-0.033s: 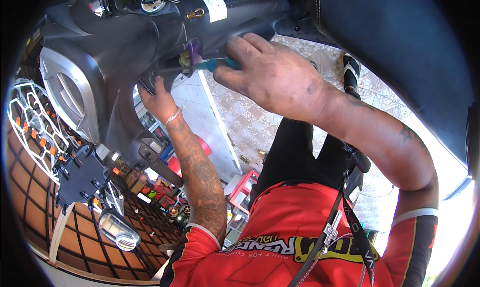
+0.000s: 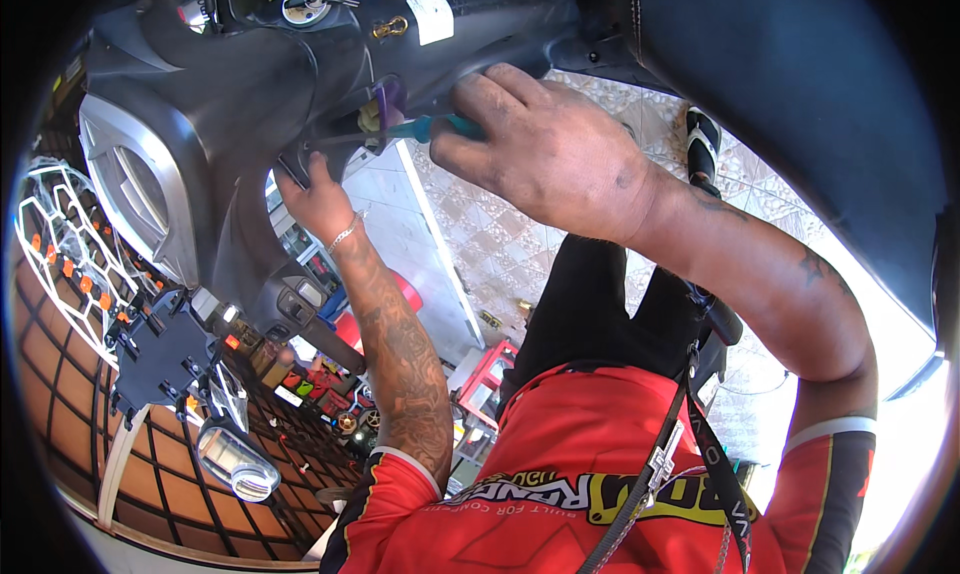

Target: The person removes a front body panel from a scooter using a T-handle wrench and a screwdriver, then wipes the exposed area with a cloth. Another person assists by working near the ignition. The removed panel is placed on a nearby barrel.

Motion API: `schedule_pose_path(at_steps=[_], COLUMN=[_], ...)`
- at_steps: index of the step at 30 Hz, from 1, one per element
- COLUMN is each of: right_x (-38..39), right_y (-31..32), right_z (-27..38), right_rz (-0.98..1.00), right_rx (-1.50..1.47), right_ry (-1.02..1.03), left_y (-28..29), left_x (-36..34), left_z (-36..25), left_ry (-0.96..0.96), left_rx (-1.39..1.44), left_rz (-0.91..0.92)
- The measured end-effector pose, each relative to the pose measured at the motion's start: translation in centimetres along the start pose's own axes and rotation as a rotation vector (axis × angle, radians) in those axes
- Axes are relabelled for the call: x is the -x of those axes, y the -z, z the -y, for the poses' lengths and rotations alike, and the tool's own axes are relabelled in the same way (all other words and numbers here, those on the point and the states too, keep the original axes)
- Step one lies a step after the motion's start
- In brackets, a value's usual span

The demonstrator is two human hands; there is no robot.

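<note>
My right hand (image 2: pixel 550 149) is closed around the teal handle of a screwdriver (image 2: pixel 428 129). The screwdriver's thin shaft points left, toward the edge of a scooter's dark body panel (image 2: pixel 250 99). At that same edge, my left hand (image 2: pixel 318 202) grips the panel with its thumb on the near side; its other fingers are partly hidden. Something purple (image 2: pixel 390 99) with a yellowish patch lies behind the shaft, and its kind is unclear. The exact spot where the screwdriver's tip rests is too small to make out.
Above my hands are a bunch of keys (image 2: pixel 308 2), a gold hook (image 2: pixel 390 27) and a white label (image 2: pixel 433 19). The dark seat (image 2: pixel 790 104) bulges in at the right. Left stand a handlebar grip (image 2: pixel 335 344) and a black phone holder (image 2: pixel 165 359). Tiled floor (image 2: pixel 480 244) shows below.
</note>
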State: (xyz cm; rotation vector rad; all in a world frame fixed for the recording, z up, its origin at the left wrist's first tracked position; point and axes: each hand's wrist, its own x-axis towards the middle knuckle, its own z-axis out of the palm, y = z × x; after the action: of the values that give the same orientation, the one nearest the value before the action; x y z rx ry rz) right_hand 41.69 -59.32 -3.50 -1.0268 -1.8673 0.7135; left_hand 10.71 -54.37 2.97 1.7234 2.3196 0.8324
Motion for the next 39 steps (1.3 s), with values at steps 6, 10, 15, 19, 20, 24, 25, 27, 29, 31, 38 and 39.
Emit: schedule_pose_path(at_steps=[6,10,15,19,20,24,25,27,29,31,38,39], right_x=[0.3,0.3,1.1,1.0,0.5,-2.9,-2.9,-2.8,-2.4,-2.3,-3.8,-3.6], right_y=[-1.7,-3.7,-3.9,-1.2,-0.7,0.2,0.1,0.4,0.8,1.1,1.5,1.8], right_z=[-2.1,-3.4,-2.8,0.6,1.4,0.4,0.2,0.0,1.1,1.5,1.6,2.0], right_rz=[-0.095,-0.115,-0.142,-0.002,0.06,0.407,0.456,0.439,0.291,0.232,0.448,0.361], right_rx=[0.088,-0.016,0.015,0.039,0.045,-0.277,-0.473,-0.654,-0.456,-0.299,-0.448,-0.448], right_ry=[-0.082,-0.193,-0.142,-0.085,-0.128,-0.399,-0.535,-0.701,-0.531,-0.386,-0.581,-0.547], left_y=[-0.5,-0.6,-0.6,-0.4,-0.3,-0.3,-0.3,-0.3,-0.2,-0.3,-0.2,-0.2], left_x=[-0.4,-0.5,-0.9,-1.1,-1.1,-1.2,-1.2,-1.3,-0.9,-0.8,-0.8,-0.8], left_z=[-0.1,0.2,1.3,1.7,1.8,1.7,1.6,1.4,1.3,1.2,0.7,0.7], left_ry=[-0.076,-0.115,-0.15,-0.147,-0.163,-0.147,-0.171,-0.178,-0.139,-0.101,-0.086,-0.126], left_rx=[-0.149,-0.199,-0.21,-0.187,-0.202,-0.22,-0.268,-0.287,-0.242,-0.222,-0.248,-0.262], left_rz=[-0.037,-0.056,-0.105,-0.095,-0.103,-0.108,-0.107,-0.104,-0.097,-0.091,-0.091,-0.105])
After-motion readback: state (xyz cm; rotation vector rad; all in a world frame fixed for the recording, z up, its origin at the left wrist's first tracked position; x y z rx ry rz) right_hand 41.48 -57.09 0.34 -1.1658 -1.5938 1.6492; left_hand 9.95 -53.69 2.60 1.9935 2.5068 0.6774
